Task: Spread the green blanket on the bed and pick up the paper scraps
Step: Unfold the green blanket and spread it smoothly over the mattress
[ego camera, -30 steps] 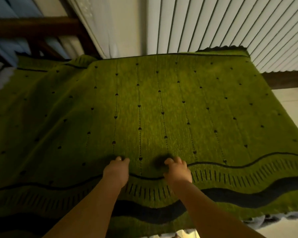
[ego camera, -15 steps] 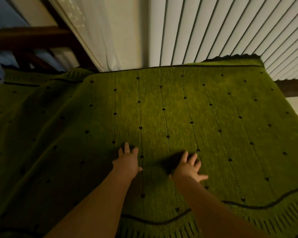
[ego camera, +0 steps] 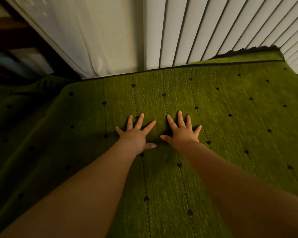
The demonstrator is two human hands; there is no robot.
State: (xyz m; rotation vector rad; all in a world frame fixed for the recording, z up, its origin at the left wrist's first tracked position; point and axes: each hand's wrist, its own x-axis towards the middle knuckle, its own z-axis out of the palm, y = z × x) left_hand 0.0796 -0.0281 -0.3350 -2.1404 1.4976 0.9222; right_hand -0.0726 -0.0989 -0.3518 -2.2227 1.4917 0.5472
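Observation:
The green blanket (ego camera: 222, 117), dotted with small black hearts in stitched rows, lies flat over the bed and fills most of the view. My left hand (ego camera: 136, 134) rests palm down on it with fingers spread straight. Just to its right, my right hand (ego camera: 182, 133) lies flat the same way, a short gap between the thumbs. Both arms reach far forward across the bed. No paper scraps are in view.
A white curtain (ego camera: 86, 40) and vertical blinds (ego camera: 213, 28) hang right behind the blanket's far edge. Dark wooden furniture (ego camera: 15, 35) stands at the far left, where the blanket (ego camera: 24, 109) slopes down in shadow.
Both hands left the blanket's wavy near border, uncurled, and slid forward across the blanket toward the far edge with fingers spread. The view moved forward with them.

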